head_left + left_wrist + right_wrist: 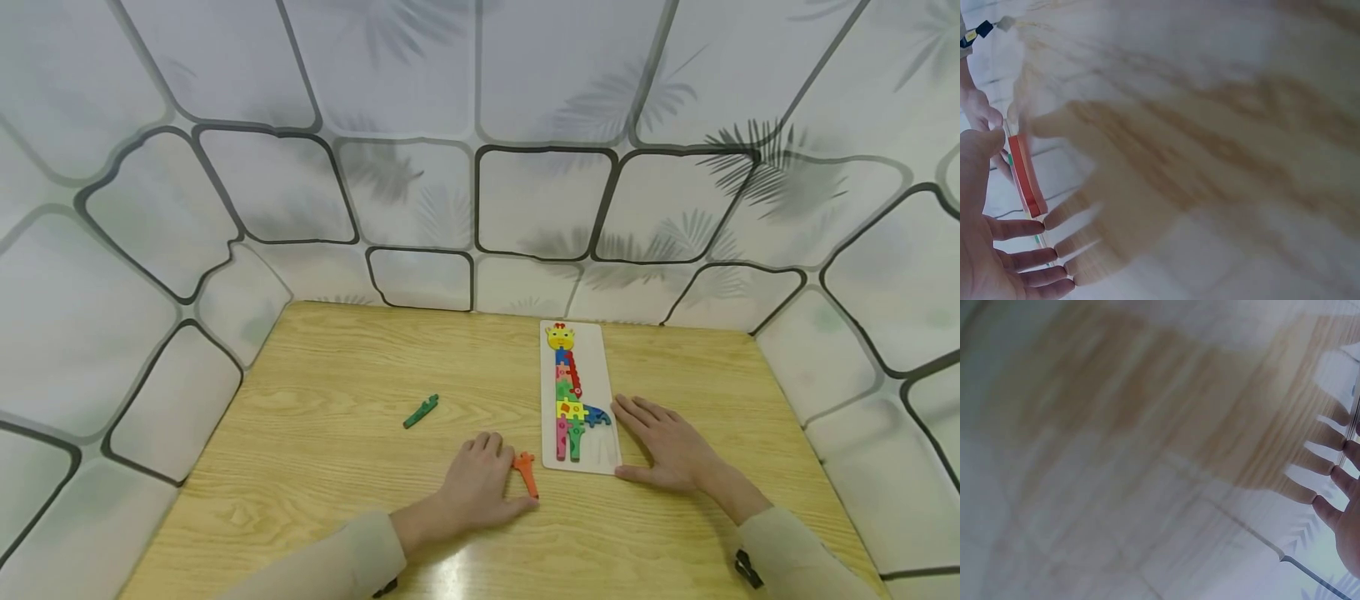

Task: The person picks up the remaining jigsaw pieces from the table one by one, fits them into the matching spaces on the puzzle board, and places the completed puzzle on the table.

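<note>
On the wooden table lies a white puzzle board (603, 367) with a giraffe of coloured jigsaw pieces: a yellow head (560, 337), a yellow body piece (572, 409), pink and green legs, and a blue piece (597, 416) at its right. My left hand (480, 483) rests on the table, fingers extended. An orange puzzle piece (527, 475) lies between its thumb and index finger; in the left wrist view the same piece (1025, 175) stands near both tips, contact unclear. My right hand (671, 446) spreads straight fingers along the board's right edge; its fingertips (1324, 508) rest on the tabletop.
A loose green puzzle piece (422, 411) lies on the wooden table (330, 475), left of the board. White walls with a stone-like line pattern and leaf prints (543, 200) enclose the table at the back and sides.
</note>
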The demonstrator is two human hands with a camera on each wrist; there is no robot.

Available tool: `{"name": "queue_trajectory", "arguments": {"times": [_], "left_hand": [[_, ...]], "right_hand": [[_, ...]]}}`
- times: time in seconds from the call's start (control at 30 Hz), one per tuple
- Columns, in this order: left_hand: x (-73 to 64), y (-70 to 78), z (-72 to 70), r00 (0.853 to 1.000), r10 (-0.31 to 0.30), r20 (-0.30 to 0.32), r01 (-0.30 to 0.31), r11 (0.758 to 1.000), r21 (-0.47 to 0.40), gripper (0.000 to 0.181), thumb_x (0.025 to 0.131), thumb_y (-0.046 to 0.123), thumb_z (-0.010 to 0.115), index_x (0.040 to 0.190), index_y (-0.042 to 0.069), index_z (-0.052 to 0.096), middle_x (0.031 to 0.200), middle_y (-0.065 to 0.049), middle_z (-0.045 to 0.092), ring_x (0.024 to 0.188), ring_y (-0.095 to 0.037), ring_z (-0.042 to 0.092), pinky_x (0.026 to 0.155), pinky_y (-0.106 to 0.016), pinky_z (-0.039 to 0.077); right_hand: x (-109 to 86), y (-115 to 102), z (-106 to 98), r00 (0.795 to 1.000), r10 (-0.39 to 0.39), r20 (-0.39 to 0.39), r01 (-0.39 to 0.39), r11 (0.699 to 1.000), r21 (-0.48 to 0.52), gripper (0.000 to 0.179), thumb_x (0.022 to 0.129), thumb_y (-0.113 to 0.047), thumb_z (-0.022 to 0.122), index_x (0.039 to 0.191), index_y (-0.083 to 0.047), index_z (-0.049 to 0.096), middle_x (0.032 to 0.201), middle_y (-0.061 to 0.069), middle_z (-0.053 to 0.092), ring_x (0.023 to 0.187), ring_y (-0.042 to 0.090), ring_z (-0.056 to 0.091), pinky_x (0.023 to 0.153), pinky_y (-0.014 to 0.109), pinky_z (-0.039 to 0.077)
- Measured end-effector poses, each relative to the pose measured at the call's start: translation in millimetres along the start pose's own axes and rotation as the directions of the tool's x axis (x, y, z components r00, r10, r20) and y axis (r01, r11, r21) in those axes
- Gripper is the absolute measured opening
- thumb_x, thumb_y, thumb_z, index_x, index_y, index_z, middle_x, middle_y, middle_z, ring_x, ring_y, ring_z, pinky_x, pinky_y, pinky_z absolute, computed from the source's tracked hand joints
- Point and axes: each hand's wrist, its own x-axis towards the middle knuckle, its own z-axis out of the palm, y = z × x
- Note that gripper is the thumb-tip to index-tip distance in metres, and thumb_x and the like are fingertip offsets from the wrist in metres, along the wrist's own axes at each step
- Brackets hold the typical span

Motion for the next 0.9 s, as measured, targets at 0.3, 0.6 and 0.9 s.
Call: {"name": "queue_trajectory", "arguments": {"times": [0.3, 0.6, 0.9], "left_hand": [[0.6, 7.0, 0.1, 1.0, -0.001, 0.005, 0.001, 0.998, 0.069, 0.081, 0.089, 0.083, 0.055, 0.124, 0.012, 0.069, 0.126, -0.009, 0.066, 0.121, -0.028, 0.062, 0.098, -0.044, 0.056], [3.1, 11.2, 2.0, 0.999, 0.034, 0.001, -0.034, 0.993, 0.114, 0.081, 0.089, 0.084, 0.053, 0.124, 0.013, 0.069, 0.123, -0.007, 0.065, 0.113, -0.024, 0.06, 0.09, -0.041, 0.055], [5.6, 14.4, 4.2, 0.999, 0.043, 0.0, -0.042, 0.989, 0.139, 0.082, 0.091, 0.083, 0.053, 0.129, 0.011, 0.068, 0.127, -0.008, 0.066, 0.117, -0.024, 0.061, 0.093, -0.04, 0.056]], "right_hand": [[-0.6, 0.8, 1.9, 1.0, -0.001, -0.001, 0.001, 1.0, -0.009, 0.104, 0.09, -0.079, 0.06, 0.165, -0.011, 0.035, 0.172, 0.011, 0.036, 0.155, 0.041, 0.039, 0.117, 0.063, 0.043], [0.0, 2.3, 3.9, 1.0, 0.002, -0.003, -0.002, 1.0, -0.008, 0.104, 0.09, -0.08, 0.059, 0.166, -0.013, 0.034, 0.173, 0.01, 0.035, 0.156, 0.04, 0.039, 0.118, 0.063, 0.042], [0.1, 0.6, 0.5, 1.0, 0.007, 0.008, -0.007, 1.0, -0.006, 0.104, 0.09, -0.079, 0.06, 0.165, -0.011, 0.035, 0.172, 0.011, 0.036, 0.155, 0.042, 0.04, 0.117, 0.064, 0.042]]}}
